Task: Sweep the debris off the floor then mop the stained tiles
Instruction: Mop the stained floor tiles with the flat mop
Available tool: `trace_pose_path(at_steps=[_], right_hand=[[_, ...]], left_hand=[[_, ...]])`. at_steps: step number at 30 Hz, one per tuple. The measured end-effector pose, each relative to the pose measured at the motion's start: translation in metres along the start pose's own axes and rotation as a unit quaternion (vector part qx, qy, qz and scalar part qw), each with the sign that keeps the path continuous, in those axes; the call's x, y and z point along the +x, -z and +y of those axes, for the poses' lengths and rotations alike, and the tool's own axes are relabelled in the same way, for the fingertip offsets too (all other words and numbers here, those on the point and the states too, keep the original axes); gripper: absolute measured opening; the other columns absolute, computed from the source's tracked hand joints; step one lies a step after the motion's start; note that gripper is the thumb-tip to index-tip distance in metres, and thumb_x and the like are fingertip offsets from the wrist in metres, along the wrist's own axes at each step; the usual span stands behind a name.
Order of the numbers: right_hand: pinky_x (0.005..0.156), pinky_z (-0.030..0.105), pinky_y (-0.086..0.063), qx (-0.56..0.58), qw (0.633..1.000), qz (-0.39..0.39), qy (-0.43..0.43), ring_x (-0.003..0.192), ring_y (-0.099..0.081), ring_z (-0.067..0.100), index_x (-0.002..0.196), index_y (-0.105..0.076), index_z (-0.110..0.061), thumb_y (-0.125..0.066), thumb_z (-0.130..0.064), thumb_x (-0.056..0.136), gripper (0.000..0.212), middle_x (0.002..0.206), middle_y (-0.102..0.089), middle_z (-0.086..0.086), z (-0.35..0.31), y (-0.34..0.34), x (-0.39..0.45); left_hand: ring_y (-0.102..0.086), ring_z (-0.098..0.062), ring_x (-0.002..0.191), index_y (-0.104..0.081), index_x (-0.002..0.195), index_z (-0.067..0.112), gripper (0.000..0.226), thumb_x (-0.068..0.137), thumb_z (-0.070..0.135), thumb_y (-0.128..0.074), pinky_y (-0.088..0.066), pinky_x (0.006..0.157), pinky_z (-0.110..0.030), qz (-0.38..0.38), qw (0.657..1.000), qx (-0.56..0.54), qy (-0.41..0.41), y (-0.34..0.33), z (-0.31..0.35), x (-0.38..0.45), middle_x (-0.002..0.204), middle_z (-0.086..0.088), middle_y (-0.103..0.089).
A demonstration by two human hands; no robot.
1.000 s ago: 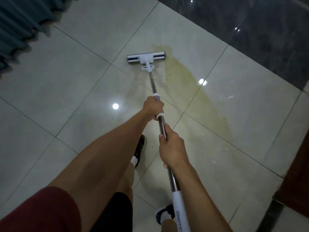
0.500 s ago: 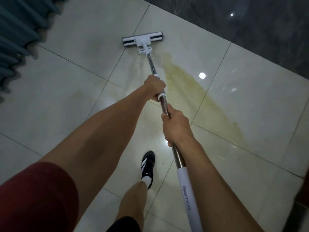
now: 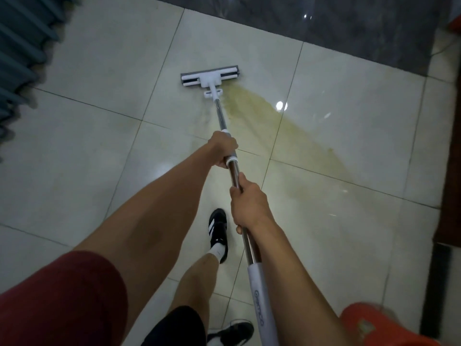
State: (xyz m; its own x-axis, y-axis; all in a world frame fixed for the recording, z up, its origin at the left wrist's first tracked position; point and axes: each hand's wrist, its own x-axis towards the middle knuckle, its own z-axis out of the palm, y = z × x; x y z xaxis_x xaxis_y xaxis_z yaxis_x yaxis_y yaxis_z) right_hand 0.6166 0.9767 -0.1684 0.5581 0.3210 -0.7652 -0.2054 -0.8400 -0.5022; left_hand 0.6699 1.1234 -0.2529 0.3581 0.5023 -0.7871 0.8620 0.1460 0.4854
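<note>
Head view: both hands grasp the mop handle (image 3: 224,126), left hand (image 3: 222,149) farther, right hand (image 3: 250,205) nearer; mop head (image 3: 211,76) touches the yellow stain (image 3: 279,128) on floor tiles (image 3: 82,151).

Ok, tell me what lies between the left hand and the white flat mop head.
In the head view, only the bare silver metal mop pole runs from the left hand to the white flat mop head, over pale glossy tile.
</note>
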Motion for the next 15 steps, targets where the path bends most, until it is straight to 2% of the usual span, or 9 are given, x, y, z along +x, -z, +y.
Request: trace_pose_path(at_steps=[1, 5, 8, 10, 13, 15], right_hand=[[0.08, 0.043, -0.06, 0.005, 1.0, 0.005, -0.002, 0.077, -0.056, 0.021, 0.151, -0.036, -0.029, -0.04, -0.024, 0.107, 0.045, 0.098, -0.06, 0.007, 0.016, -0.002, -0.012], [0.075, 0.035, -0.052, 0.0, 1.0, 0.023, -0.001, 0.082, -0.057, 0.02, 0.153, -0.035, -0.029, -0.04, -0.024, 0.107, 0.047, 0.105, -0.064, 0.008, 0.084, -0.01, -0.067], [0.075, 0.038, -0.059, 0.014, 0.999, 0.029, -0.011, 0.077, -0.056, 0.021, 0.151, -0.037, -0.03, -0.04, -0.023, 0.106, 0.045, 0.096, -0.059, 0.006, 0.142, -0.016, -0.111], [0.07, 0.037, -0.058, 0.011, 0.999, 0.03, -0.016, 0.074, -0.057, 0.021, 0.152, -0.036, -0.031, -0.04, -0.024, 0.106, 0.047, 0.094, -0.06, 0.005, 0.178, -0.02, -0.139], [0.071, 0.039, -0.061, 0.021, 0.999, 0.036, -0.033, 0.071, -0.057, 0.02, 0.151, -0.036, -0.034, -0.039, -0.026, 0.106, 0.046, 0.092, -0.06, 0.004, 0.219, -0.024, -0.177], [0.066, 0.038, -0.06, 0.023, 0.998, 0.039, -0.037, 0.068, -0.057, 0.019, 0.153, -0.034, -0.034, -0.04, -0.026, 0.106, 0.048, 0.089, -0.06, 0.003, 0.235, -0.025, -0.197]], left_hand=[[-0.058, -0.022, 0.063, -0.042, 0.081, 0.023, 0.024, 0.098, 0.01, -0.055, -0.052, 0.04, -0.025, -0.032, 0.999, -0.01, -0.007, -0.007, -0.007, -0.009, 0.081, -0.005, -0.053], [-0.06, -0.021, 0.064, -0.043, 0.079, 0.021, 0.026, 0.098, 0.009, -0.055, -0.054, 0.043, -0.026, -0.076, 0.997, 0.023, -0.016, -0.056, -0.061, -0.063, 0.081, -0.004, -0.054], [-0.061, -0.02, 0.065, -0.049, 0.088, 0.019, 0.015, 0.098, 0.011, -0.057, -0.058, 0.049, -0.031, -0.099, 0.994, 0.026, -0.029, -0.091, -0.099, -0.107, 0.087, -0.005, -0.057], [-0.062, -0.023, 0.065, -0.052, 0.095, 0.012, 0.009, 0.099, 0.01, -0.06, -0.061, 0.052, -0.038, -0.109, 0.994, 0.013, -0.022, -0.114, -0.125, -0.138, 0.09, -0.01, -0.058], [-0.069, -0.034, 0.075, -0.051, 0.083, 0.007, 0.021, 0.097, 0.012, -0.066, -0.061, 0.071, -0.055, -0.116, 0.993, 0.004, -0.007, -0.139, -0.154, -0.18, 0.087, -0.018, -0.062], [-0.071, -0.037, 0.08, -0.051, 0.083, 0.008, 0.021, 0.096, 0.012, -0.067, -0.061, 0.073, -0.055, -0.119, 0.993, 0.009, -0.004, -0.151, -0.166, -0.199, 0.085, -0.017, -0.062]])
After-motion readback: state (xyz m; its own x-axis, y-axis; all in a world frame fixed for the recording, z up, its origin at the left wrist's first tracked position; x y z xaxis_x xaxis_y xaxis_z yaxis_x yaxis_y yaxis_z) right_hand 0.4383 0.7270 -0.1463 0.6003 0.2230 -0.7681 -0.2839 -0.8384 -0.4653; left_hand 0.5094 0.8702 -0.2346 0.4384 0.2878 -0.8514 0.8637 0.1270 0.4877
